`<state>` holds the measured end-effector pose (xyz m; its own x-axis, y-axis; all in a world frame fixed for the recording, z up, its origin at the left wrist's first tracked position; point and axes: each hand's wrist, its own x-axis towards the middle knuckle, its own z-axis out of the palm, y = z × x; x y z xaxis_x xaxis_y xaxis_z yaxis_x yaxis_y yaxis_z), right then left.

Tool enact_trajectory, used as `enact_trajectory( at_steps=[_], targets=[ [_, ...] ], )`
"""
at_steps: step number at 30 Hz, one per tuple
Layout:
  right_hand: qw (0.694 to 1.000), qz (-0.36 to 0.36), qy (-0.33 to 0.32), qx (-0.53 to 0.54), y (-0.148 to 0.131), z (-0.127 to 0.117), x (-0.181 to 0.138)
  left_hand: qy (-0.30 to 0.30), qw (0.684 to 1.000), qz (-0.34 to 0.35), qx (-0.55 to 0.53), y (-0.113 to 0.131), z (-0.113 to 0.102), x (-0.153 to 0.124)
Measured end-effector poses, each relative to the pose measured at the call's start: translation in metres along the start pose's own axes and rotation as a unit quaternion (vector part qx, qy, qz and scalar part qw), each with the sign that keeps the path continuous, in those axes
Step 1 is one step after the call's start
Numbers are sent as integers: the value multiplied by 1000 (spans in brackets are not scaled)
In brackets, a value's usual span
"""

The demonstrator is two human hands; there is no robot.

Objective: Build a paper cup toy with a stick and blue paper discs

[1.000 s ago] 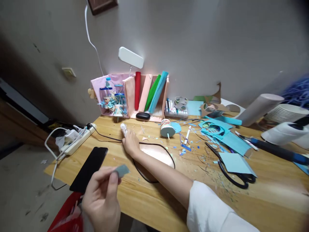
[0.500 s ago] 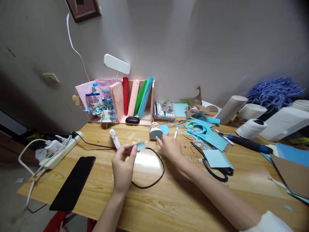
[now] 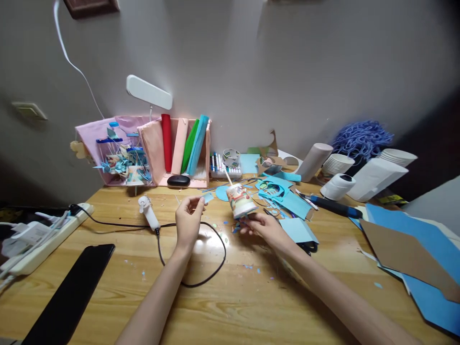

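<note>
My left hand (image 3: 189, 221) pinches a small light-blue paper piece (image 3: 207, 197) between thumb and fingers, above the table. To its right, my right hand (image 3: 264, 229) grips a decorated paper cup (image 3: 240, 200) from below, at the rim end. The cup is tilted and raised off the table, and a white stick (image 3: 228, 179) pokes up from its top. Left of my left hand lies a white glue gun (image 3: 148, 213) with a black cord. Blue paper scraps (image 3: 278, 191) are spread behind my right hand.
A black phone (image 3: 68, 297) and a power strip (image 3: 46, 244) are at the left. Scissors lie partly under a light-blue sheet (image 3: 298, 231). Cardboard (image 3: 406, 256) and blue sheets stack at the right. White cups (image 3: 338, 164) and a pink organizer (image 3: 147, 148) stand at the back.
My right hand has picked the cup up off the table and turned it, so its printed side and stick now show. The left hand still holds the paper piece. The view has shifted right.
</note>
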<state>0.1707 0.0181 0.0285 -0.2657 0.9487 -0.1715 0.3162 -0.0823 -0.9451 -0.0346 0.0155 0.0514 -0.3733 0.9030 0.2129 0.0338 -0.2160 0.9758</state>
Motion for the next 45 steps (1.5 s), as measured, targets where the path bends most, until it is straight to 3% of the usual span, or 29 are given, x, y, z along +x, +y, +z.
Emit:
enact_trajectory(
  at_steps=[4,10,17,22,45],
  targets=[
    [996,-51,22,74,22,-1,-39,-30,996,-75,-40,-4,4,-6],
    [993,-5,15,117,31,19,-60,-68,982,-142,-100,4,7,-18],
    [997,-18,-24,76,20,25,-71,-63,992,-102,-28,15,6,-26],
    [997,-8,-26,67,21,26,-74,-91,992,-83,8,13,8,-30],
    [999,-9,-13,34,23,27,-76,-115,990,-78,-4,19,9,-35]
  ],
)
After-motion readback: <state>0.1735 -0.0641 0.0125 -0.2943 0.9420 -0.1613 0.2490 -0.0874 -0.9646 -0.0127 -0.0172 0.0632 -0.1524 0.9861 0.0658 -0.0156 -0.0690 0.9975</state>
